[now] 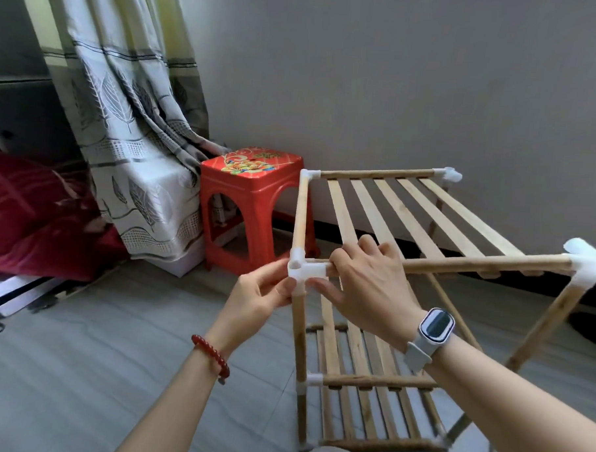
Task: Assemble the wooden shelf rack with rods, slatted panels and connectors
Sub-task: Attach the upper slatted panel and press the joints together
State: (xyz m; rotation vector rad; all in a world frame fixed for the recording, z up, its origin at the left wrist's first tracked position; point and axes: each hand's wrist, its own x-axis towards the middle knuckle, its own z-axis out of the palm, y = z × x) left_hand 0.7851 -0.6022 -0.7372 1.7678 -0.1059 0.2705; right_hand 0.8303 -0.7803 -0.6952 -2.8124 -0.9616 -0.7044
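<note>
Clearly, both hands are working on the near-left corner connector [303,269] of the shelf rack [372,297], and everything else is best placed from that white plastic piece. The left hand [263,292] is pinching the connector from its left side with thumb and fingertips, probably to steady it. The right hand [369,280] is curling its fingers over the front rod [476,264] just right of the connector, thumb underneath, likely pressing the rod end into the socket. The rack is standing on the grey floor [113,354], close to the wall.

Four top corner connectors are showing: this one, one behind it [309,174], one at the far right rear [449,173], and one at the near right [588,264]. At least one more sits directly below on the same upright, at the lower tier [312,380]. Two slatted panels are visible: the upper panel [410,210] lying right of and behind the connector, and a lower panel [361,382] beneath it; a third tier, if any, cannot be told. One red stool [253,203] is standing left of and behind the connector, with a curtain [124,115] beyond it.
</note>
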